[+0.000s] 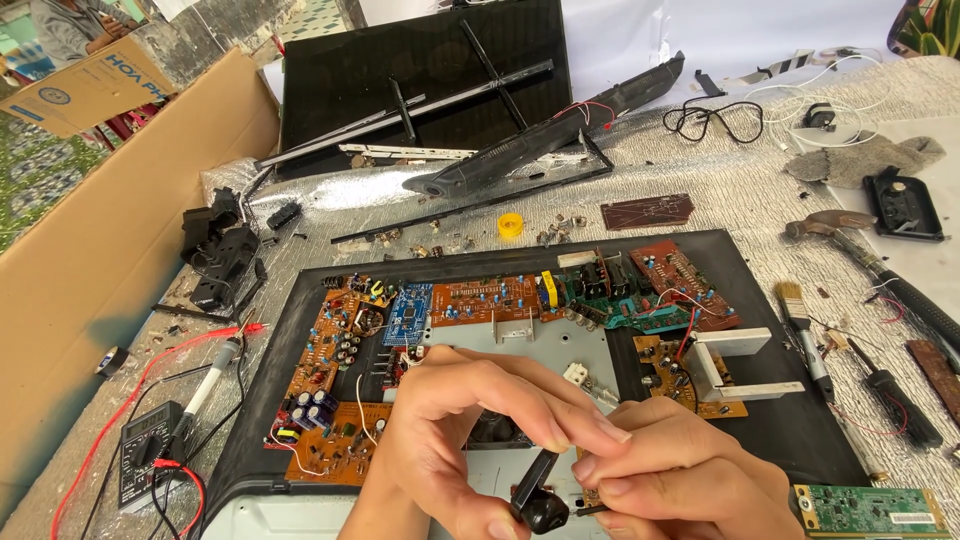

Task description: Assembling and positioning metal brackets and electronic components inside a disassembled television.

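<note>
Head view: two hands, left hand point(450, 440) and right hand point(680, 470), fingers point(560, 425) pinching one small black part point(540, 495) over one circuit-board tray point(760, 400).

Two bare hands, left hand point(450, 440) and right hand point(680, 470), pinch a small black plastic part point(540, 500) above an opened appliance's circuit boards point(480, 300) on a cluttered bench point(740, 190).

Cardboard box point(85, 85), upper left corner: brown, tilted, blue print and a round blue emblem on its face. Large brown cardboard sheet point(110, 270) stands along the table's left edge. Dark flat-panel screen point(420, 75), rectangular, top centre (blank, black strips lying across it). Multimeter point(145, 455) display, lower left: small, greyish.
</note>
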